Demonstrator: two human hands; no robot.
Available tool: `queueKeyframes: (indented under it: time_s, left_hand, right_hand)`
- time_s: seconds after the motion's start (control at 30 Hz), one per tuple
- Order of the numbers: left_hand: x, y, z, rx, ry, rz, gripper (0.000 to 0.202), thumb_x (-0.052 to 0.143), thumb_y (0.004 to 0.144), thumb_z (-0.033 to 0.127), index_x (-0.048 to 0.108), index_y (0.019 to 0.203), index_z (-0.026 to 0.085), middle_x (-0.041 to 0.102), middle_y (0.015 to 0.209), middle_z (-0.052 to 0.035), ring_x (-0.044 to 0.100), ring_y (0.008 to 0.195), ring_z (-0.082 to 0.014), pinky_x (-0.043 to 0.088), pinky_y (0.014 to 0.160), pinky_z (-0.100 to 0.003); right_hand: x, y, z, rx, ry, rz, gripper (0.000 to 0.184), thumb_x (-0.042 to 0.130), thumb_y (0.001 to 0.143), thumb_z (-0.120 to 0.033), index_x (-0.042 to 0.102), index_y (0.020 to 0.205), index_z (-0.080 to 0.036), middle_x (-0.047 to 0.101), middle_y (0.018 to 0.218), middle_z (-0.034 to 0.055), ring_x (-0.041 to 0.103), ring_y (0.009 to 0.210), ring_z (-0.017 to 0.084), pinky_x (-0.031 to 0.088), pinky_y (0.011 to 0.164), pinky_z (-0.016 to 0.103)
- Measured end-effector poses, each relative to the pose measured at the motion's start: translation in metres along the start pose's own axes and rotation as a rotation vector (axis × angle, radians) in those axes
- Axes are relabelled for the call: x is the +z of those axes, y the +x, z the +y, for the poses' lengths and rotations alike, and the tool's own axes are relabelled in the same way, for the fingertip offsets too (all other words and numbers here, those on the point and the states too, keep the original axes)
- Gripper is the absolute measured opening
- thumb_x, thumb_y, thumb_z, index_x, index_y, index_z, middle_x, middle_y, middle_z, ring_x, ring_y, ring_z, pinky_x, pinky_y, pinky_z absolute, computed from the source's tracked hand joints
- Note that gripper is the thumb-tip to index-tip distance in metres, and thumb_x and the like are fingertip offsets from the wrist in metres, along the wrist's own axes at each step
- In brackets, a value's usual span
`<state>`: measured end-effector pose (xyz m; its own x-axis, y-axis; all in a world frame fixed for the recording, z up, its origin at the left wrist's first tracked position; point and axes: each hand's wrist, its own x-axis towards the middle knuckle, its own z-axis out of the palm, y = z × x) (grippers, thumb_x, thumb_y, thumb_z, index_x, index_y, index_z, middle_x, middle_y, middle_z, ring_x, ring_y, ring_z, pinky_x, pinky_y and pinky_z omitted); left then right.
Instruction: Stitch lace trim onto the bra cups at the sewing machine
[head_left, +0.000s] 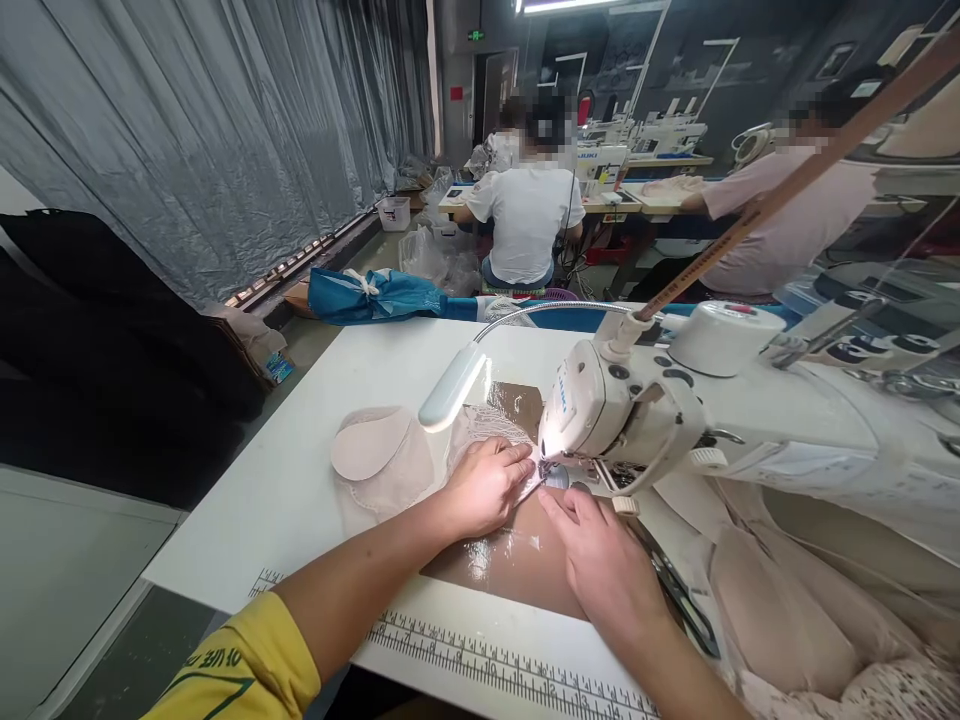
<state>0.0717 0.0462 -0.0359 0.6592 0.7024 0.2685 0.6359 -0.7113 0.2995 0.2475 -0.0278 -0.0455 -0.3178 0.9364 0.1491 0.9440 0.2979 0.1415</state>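
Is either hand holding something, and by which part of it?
The left hand presses down the pale fabric at its near edge; whether the right hand grips anything cannot be told.

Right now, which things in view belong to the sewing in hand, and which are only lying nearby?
In use:
- sewing machine
- pale lace by the left hand
- gooseneck lamp
- probably the pale rounded piece

Apparently lying about:
- blue tied bundle
- clear plastic bags
- white bin

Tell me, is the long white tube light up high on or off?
On: the long white tube light glows brightly at the top of the picture.
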Motion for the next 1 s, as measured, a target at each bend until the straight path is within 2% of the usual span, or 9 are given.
queueKeyframes:
  time_s: [0.3, 0.4, 0.5, 0.57, 0.7, 0.77, 0.83, 0.93, 1.0]
  left_hand:
    - [-0.008, -0.007, -0.004, -0.123, 0.012, 0.006, 0.032, 0.047, 0.083, 0.018, 0.063, 0.111, 0.02, 0.055, 0.129, -0.0085, 0.041, 0.123, -0.0325, 0.033, 0.101, -0.054]
    - [-0.022, -0.014, -0.005, -0.071, -0.095, -0.139, 0.033, 0.052, 0.076, 0.013, 0.065, 0.105, 0.02, 0.056, 0.13, -0.0062, 0.042, 0.124, -0.0328, 0.032, 0.103, -0.055]
    - [-0.037, -0.024, -0.004, 0.131, -0.35, -0.34, 0.034, 0.056, 0.072, 0.012, 0.067, 0.104, 0.021, 0.06, 0.125, -0.004, 0.049, 0.12, -0.0266, 0.037, 0.104, -0.043]
    - [-0.044, -0.028, -0.002, 0.141, -0.496, -0.298, 0.031, 0.053, 0.076, 0.012, 0.067, 0.103, 0.019, 0.064, 0.117, -0.005, 0.055, 0.112, -0.021, 0.041, 0.1, -0.033]
    - [-0.051, -0.025, -0.002, -0.168, -0.449, -0.063, 0.029, 0.046, 0.083, 0.017, 0.062, 0.107, 0.016, 0.063, 0.115, -0.0082, 0.057, 0.105, -0.0202, 0.043, 0.092, -0.031]
    - [-0.05, -0.02, -0.002, -0.251, -0.38, -0.119, 0.029, 0.05, 0.079, 0.019, 0.06, 0.107, 0.017, 0.062, 0.111, -0.0085, 0.057, 0.1, -0.0223, 0.044, 0.086, -0.031]
    - [-0.046, -0.014, -0.002, -0.274, -0.362, -0.215, 0.023, 0.056, 0.072, 0.018, 0.061, 0.094, 0.017, 0.064, 0.091, -0.0061, 0.058, 0.085, -0.0224, 0.044, 0.073, -0.029]
    - [-0.039, -0.009, -0.002, -0.28, -0.436, -0.318, 0.004, 0.059, 0.064, 0.016, 0.055, 0.067, 0.017, 0.051, 0.058, 0.0012, 0.051, 0.059, -0.016, 0.038, 0.056, -0.025]
    - [-0.036, -0.007, -0.003, -0.267, -0.534, -0.372, 0.011, 0.06, 0.063, 0.017, 0.05, 0.06, 0.017, 0.045, 0.055, 0.0036, 0.046, 0.054, -0.012, 0.033, 0.051, -0.022]
  right_hand:
    - [0.006, -0.003, 0.001, -0.017, 0.049, 0.143, 0.043, 0.043, 0.083, -0.002, 0.065, 0.116, -0.019, 0.064, 0.092, 0.0054, 0.061, 0.074, 0.019, 0.047, 0.063, 0.03]
    - [0.007, -0.005, 0.004, -0.04, 0.153, 0.196, 0.039, 0.04, 0.087, -0.007, 0.065, 0.114, -0.018, 0.065, 0.091, 0.005, 0.062, 0.075, 0.017, 0.047, 0.064, 0.028]
    - [0.007, -0.007, 0.007, -0.07, 0.289, 0.2, 0.036, 0.038, 0.089, -0.011, 0.066, 0.111, -0.019, 0.065, 0.089, 0.004, 0.062, 0.076, 0.015, 0.046, 0.064, 0.025]
    - [0.008, -0.008, 0.009, -0.094, 0.35, 0.209, 0.035, 0.037, 0.09, -0.012, 0.066, 0.108, -0.02, 0.065, 0.088, 0.0038, 0.062, 0.077, 0.015, 0.046, 0.065, 0.025]
    - [0.011, -0.009, 0.011, -0.152, 0.439, 0.277, 0.034, 0.037, 0.089, -0.012, 0.066, 0.106, -0.019, 0.065, 0.087, 0.0039, 0.06, 0.076, 0.015, 0.043, 0.064, 0.025]
    - [0.011, -0.008, 0.012, -0.202, 0.451, 0.268, 0.035, 0.038, 0.087, -0.01, 0.066, 0.106, -0.019, 0.064, 0.086, 0.0041, 0.058, 0.075, 0.015, 0.042, 0.064, 0.025]
    - [0.01, -0.008, 0.013, -0.234, 0.438, 0.237, 0.035, 0.04, 0.085, -0.008, 0.066, 0.106, -0.02, 0.063, 0.086, 0.0044, 0.057, 0.075, 0.016, 0.041, 0.064, 0.026]
    - [0.008, -0.007, 0.013, -0.23, 0.423, 0.184, 0.034, 0.043, 0.084, -0.009, 0.067, 0.105, -0.02, 0.06, 0.082, 0.0046, 0.054, 0.075, 0.017, 0.039, 0.065, 0.027]
    - [0.007, -0.007, 0.012, -0.213, 0.428, 0.149, 0.033, 0.042, 0.086, -0.01, 0.067, 0.103, -0.021, 0.058, 0.08, 0.0044, 0.053, 0.074, 0.017, 0.038, 0.064, 0.027]
